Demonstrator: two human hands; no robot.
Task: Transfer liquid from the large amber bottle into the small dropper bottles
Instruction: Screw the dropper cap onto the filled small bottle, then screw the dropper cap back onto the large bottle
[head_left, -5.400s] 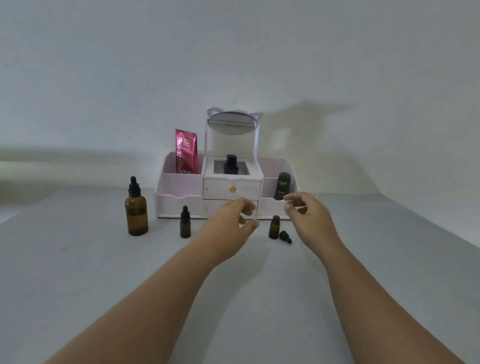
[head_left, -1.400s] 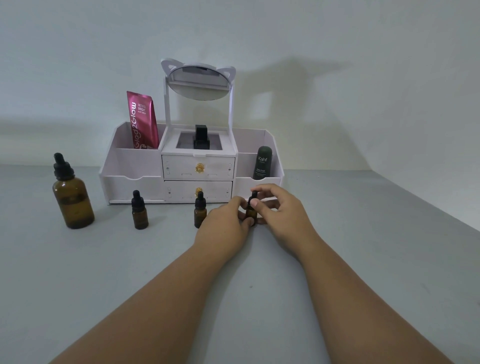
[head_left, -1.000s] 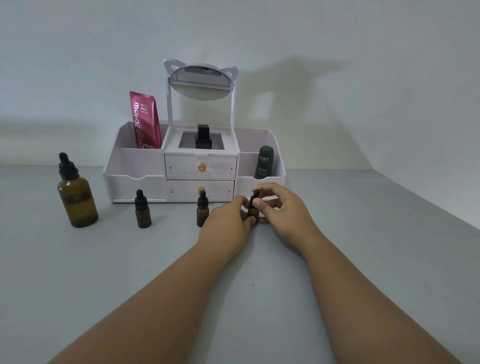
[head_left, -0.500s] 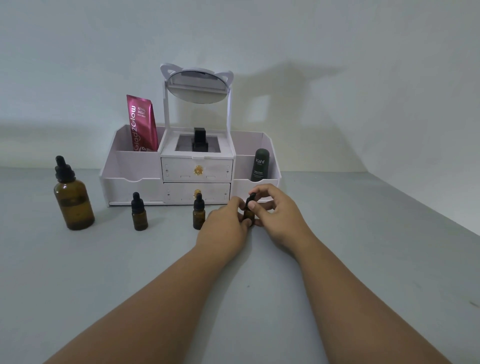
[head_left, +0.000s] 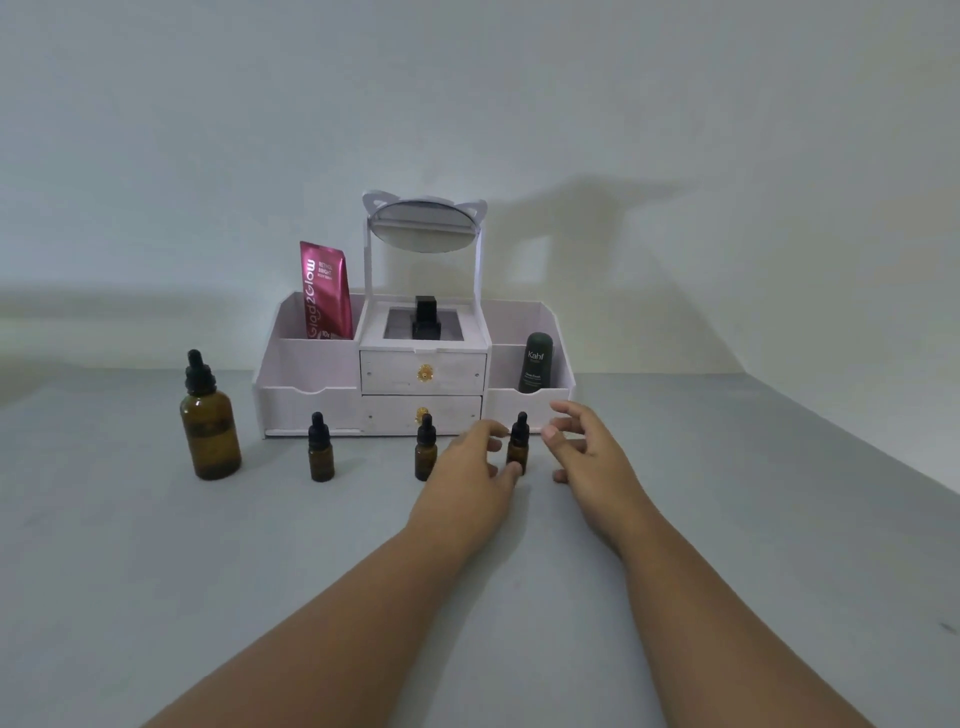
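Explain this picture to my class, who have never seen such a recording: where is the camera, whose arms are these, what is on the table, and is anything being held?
There is no machine here. A person wears a wide-angle camera on the head, so you look forward and down along their own two bare arms. On the grey table stands a large amber bottle with a black dropper top, far left. To its right, three small dropper bottles stand in a row: one, a second, and a third between the hands. All are upright and capped. Behind them sits a white organiser with two drawers and a mirror, holding a pink pouch and a dark green tube. The left hand and right hand are open on either side of the third bottle. Nothing is held.
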